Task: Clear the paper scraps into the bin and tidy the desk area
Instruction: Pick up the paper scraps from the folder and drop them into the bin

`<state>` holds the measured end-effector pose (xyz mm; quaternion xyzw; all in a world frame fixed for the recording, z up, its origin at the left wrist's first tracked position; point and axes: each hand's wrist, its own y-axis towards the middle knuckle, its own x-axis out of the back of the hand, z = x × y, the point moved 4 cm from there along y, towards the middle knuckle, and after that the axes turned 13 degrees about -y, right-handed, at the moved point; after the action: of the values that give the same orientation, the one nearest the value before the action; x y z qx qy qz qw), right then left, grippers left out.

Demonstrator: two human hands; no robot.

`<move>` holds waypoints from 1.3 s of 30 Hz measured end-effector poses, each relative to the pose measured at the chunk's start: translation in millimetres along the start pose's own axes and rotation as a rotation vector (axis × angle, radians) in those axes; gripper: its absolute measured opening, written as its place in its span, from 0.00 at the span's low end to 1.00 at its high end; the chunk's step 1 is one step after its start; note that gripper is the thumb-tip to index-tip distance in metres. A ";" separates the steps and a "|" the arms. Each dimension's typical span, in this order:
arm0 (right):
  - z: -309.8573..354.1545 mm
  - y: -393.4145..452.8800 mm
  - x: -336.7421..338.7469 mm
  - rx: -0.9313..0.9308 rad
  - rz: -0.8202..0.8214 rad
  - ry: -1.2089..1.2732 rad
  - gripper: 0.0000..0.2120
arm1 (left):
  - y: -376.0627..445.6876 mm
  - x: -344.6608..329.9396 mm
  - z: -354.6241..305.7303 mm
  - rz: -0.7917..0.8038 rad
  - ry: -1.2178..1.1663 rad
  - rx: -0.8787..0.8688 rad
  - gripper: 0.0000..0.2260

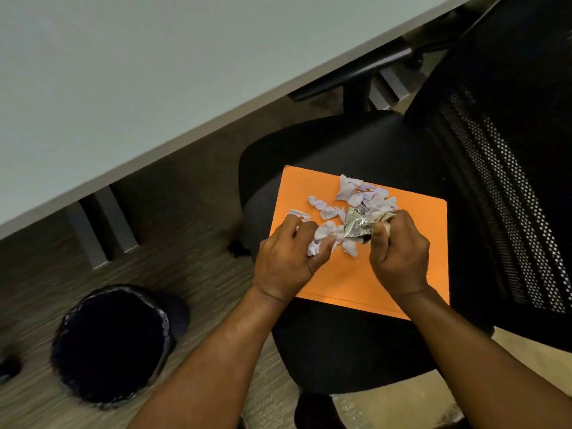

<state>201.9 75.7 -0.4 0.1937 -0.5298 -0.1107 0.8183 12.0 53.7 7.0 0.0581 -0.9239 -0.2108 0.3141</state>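
Several torn white paper scraps (362,196) lie on an orange folder (414,239) that rests on a black chair seat (349,144). My left hand (286,258) is closed around a few white scraps at the folder's left side. My right hand (399,255) grips a crumpled silvery wrapper (356,226) together with some scraps near the folder's middle. A round black bin (114,345) lined with a dark bag stands on the floor to the lower left, well apart from both hands.
A pale grey desk top (139,72) fills the upper left, its metal legs (102,224) standing on the carpet. The chair's mesh backrest (507,193) rises on the right, an armrest (353,75) above the seat.
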 end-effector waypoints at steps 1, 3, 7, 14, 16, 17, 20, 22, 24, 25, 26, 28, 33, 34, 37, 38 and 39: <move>13.4 2.2 0.4 0.010 -0.014 0.032 0.18 | -2.6 12.0 0.0 -0.039 -0.002 0.010 0.25; 44.2 3.3 -1.4 0.040 -0.026 0.080 0.18 | -12.0 39.4 3.4 -0.113 -0.004 0.051 0.25; 117.6 -8.6 -16.4 0.115 0.029 0.188 0.21 | -48.8 103.1 19.0 -0.280 0.055 0.147 0.21; 248.4 -62.6 -69.8 0.249 0.261 0.350 0.24 | -154.2 210.4 72.7 -0.427 0.151 0.368 0.12; 285.2 -82.6 -86.6 0.297 0.296 0.381 0.24 | -189.3 236.4 92.3 -0.452 0.194 0.421 0.13; 302.8 -93.9 -95.6 0.316 0.315 0.395 0.25 | -207.5 248.1 102.8 -0.464 0.219 0.450 0.14; 348.0 -132.2 -126.8 0.347 0.385 0.428 0.27 | -258.9 274.4 137.9 -0.497 0.292 0.560 0.17; 371.6 -161.3 -148.9 0.352 0.420 0.458 0.28 | -290.5 284.6 163.0 -0.527 0.313 0.644 0.20; 388.3 -191.4 -173.0 0.349 0.457 0.496 0.27 | -315.6 288.6 188.9 -0.547 0.318 0.709 0.19; 394.5 -206.9 -187.0 0.352 0.482 0.507 0.27 | -326.5 289.1 201.9 -0.555 0.319 0.734 0.19; 399.6 -222.3 -201.4 0.357 0.508 0.505 0.26 | -337.2 288.9 214.8 -0.564 0.322 0.756 0.18; 406.4 -249.6 -230.6 0.371 0.544 0.480 0.26 | -354.8 286.1 239.7 -0.576 0.329 0.797 0.19; 412.8 -288.9 -296.0 0.410 0.600 0.389 0.20 | -390.1 274.0 295.2 -0.575 0.352 0.882 0.19; 413.5 -294.5 -307.6 0.426 0.614 0.364 0.19 | -397.0 270.9 305.1 -0.574 0.359 0.904 0.18; 415.1 -309.3 -338.0 0.453 0.712 0.311 0.20 | -414.8 259.0 332.5 -0.522 0.331 1.022 0.22; 415.4 -314.2 -347.4 0.460 0.762 0.276 0.20 | -421.1 253.4 341.7 -0.475 0.294 1.074 0.24; 415.5 -319.3 -356.4 0.475 0.824 0.226 0.21 | -427.8 246.5 350.7 -0.407 0.248 1.131 0.27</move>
<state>-316.1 -157.2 -281.7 0.1604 -0.4807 0.3680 0.7796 -407.1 -268.5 -288.7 0.4150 -0.8196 0.2646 0.2932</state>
